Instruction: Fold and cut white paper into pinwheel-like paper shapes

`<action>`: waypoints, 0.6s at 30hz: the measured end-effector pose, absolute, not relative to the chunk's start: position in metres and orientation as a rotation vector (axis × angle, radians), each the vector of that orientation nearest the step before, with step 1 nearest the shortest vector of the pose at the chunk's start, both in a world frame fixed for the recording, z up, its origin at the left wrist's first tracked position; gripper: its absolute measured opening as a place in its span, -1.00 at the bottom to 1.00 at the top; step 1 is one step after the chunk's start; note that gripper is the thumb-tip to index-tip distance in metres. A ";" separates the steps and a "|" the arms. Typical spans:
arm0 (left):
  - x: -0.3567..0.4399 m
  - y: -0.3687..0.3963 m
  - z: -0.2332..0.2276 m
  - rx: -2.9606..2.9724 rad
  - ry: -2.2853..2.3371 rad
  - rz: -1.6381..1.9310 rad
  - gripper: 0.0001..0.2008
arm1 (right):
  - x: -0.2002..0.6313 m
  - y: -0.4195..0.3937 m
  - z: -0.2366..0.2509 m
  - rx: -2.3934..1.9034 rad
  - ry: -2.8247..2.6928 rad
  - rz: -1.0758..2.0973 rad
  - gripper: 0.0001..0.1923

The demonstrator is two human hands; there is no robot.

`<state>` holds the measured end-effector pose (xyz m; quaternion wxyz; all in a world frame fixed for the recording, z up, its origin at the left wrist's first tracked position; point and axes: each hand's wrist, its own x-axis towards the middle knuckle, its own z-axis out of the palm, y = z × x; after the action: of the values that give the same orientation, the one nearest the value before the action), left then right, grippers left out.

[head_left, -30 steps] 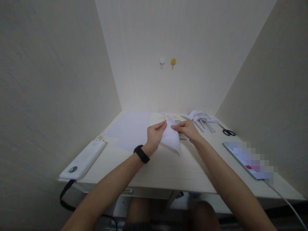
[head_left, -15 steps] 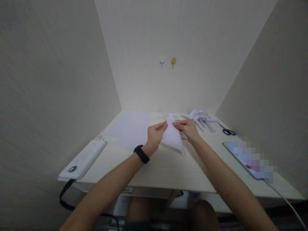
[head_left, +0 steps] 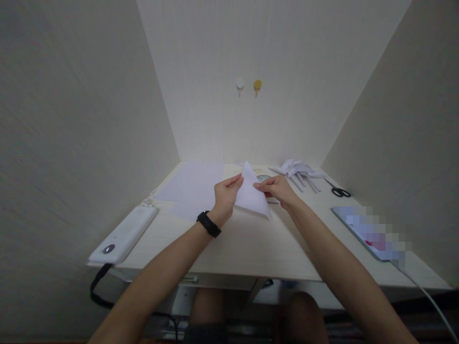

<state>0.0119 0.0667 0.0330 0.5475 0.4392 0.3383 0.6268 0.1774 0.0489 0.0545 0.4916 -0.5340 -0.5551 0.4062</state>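
Left hand (head_left: 225, 195) and right hand (head_left: 278, 188) are both pinched on the folded white paper triangle (head_left: 252, 197), held just above the desk (head_left: 251, 243) at centre, apex pointing far. To fold clean: line the edges up flush before creasing, and keep both pinches near the apex so the layers can't slide.

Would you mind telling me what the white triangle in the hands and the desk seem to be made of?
Triangle: thin matte white paper, judging by its sharp folded edges. Desk: pale wood or wood-look laminate, with faint grain lines and a dull sheen; which one cannot be told.
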 end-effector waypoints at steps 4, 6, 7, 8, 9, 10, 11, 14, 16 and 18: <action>0.010 0.068 0.035 1.022 0.796 1.466 -0.67 | 0.177 0.048 0.056 -1.295 -1.290 1.058 -0.56; 0.009 0.069 0.036 1.020 0.804 1.482 -0.66 | 0.177 0.049 0.056 -1.286 -1.299 1.094 -0.57; 0.008 0.070 0.036 1.018 0.804 1.486 -0.65 | 0.178 0.049 0.055 -1.285 -1.306 1.105 -0.58; 0.007 0.070 0.036 1.017 0.803 1.484 -0.64 | 0.178 0.049 0.055 -1.287 -1.312 1.109 -0.58; 0.007 0.071 0.036 1.016 0.798 1.478 -0.64 | 0.179 0.050 0.055 -1.293 -1.313 1.106 -0.59; 0.007 0.071 0.036 1.016 0.790 1.472 -0.63 | 0.179 0.050 0.055 -1.300 -1.312 1.100 -0.59; 0.006 0.071 0.036 1.017 0.783 1.465 -0.63 | 0.180 0.051 0.055 -1.306 -1.311 1.095 -0.60; 0.005 0.072 0.037 1.015 0.761 1.445 -0.58 | 0.181 0.051 0.055 -1.302 -1.326 1.103 -0.59; 0.004 0.072 0.037 1.039 0.767 1.399 -0.60 | 0.182 0.051 0.055 -1.286 -1.345 1.120 -0.57; 0.003 0.072 0.036 1.094 0.815 1.341 -0.65 | 0.183 0.050 0.054 -1.277 -1.377 1.135 -0.55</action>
<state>0.0034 0.0723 0.0362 0.5764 0.4673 0.3483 0.5728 0.1826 0.0503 0.0542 0.4563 -0.5179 -0.5584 0.4602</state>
